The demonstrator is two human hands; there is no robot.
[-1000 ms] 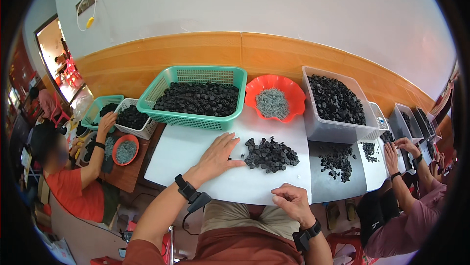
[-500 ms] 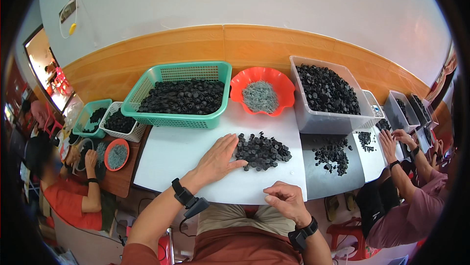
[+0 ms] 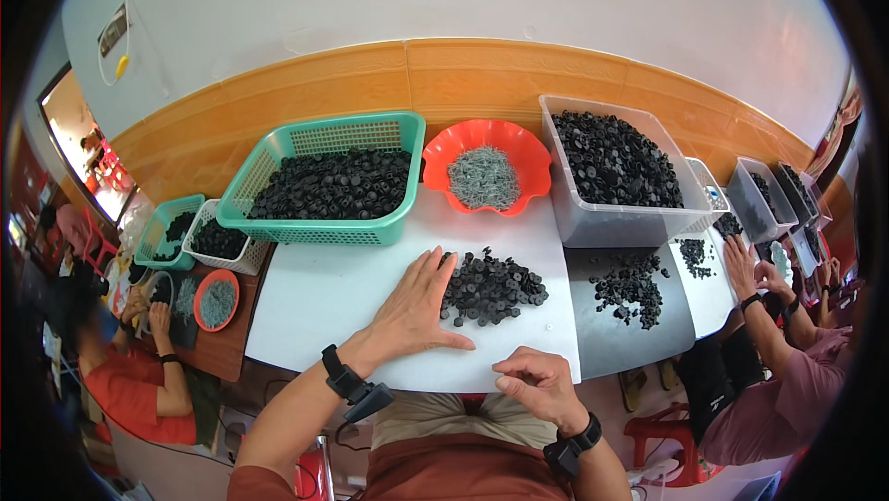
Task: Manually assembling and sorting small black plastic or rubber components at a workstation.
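A loose pile of small black round plastic parts lies on the white tabletop before me. My left hand rests at the left side of this pile, with its fingers stretched out and the thumb spread wide. Its fingertips reach the pile's left edge. Near the table's front edge, apart from the pile, is my right hand. Its fingers are curled in toward the thumb, and whatever may be between them is hidden.
Behind the pile stand a green basket of black parts, a red scalloped bowl of thin metal pins and a clear bin of black parts. More black parts lie on a grey surface to the right. Co-workers sit at both sides.
My left thumb has swung away from the pile and the hand is spread wider. My right hand stays curled near the front edge. The whole view has shifted slightly.
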